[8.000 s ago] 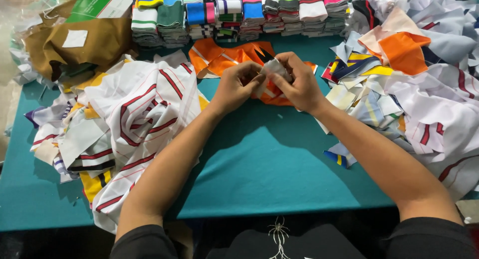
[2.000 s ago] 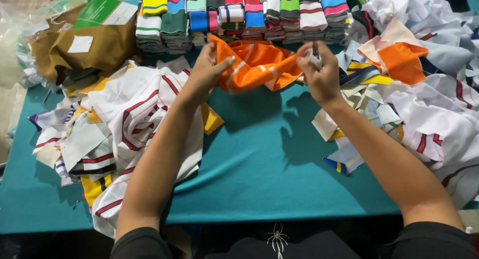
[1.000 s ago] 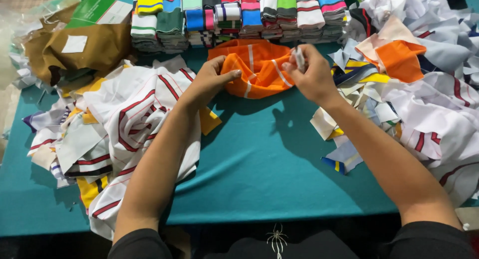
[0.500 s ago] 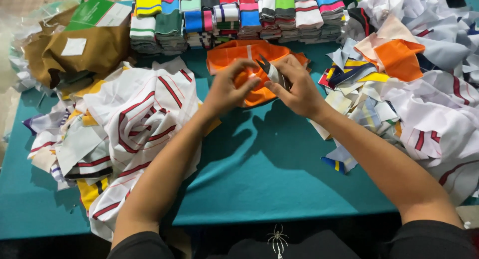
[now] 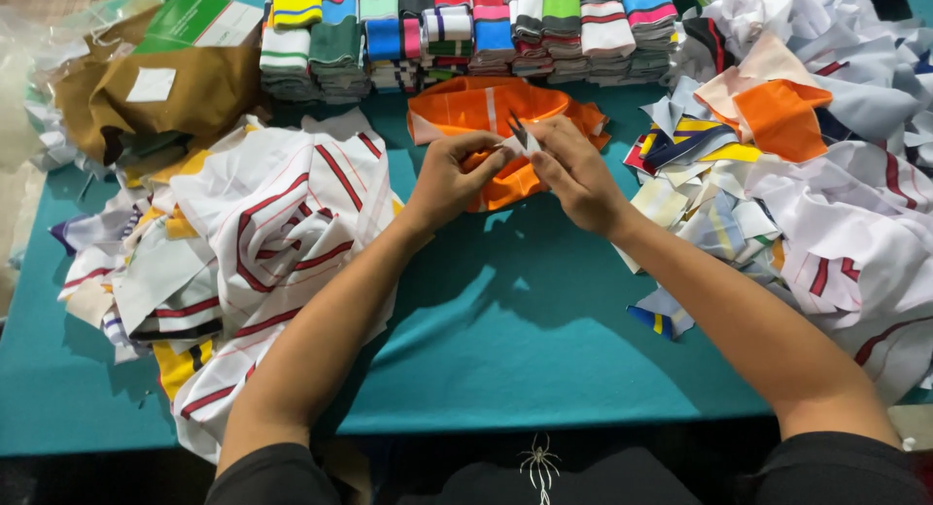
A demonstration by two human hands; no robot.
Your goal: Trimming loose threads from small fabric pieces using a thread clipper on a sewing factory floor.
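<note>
both forearms extend forward over the teal table (image 5: 544, 340), converging at mid-table. left hand (image 5: 457, 179): wrist slightly bent inward, fingers curled, thumb and fingertips pinching the near edge of the orange garment (image 5: 491, 111). right hand (image 5: 573, 170): fingers curled, gripping a small white tag (image 5: 523, 140) and pressing it against the same orange fabric; the two hands touch at the fingertips. orange garment lies bunched on the table just beyond the hands, in front of the row of folded striped collars (image 5: 466, 24). white red-striped pieces (image 5: 262, 223) heaped at left, mixed fabric scraps (image 5: 797, 174) at right, brown package (image 5: 146, 87) far left.
</note>
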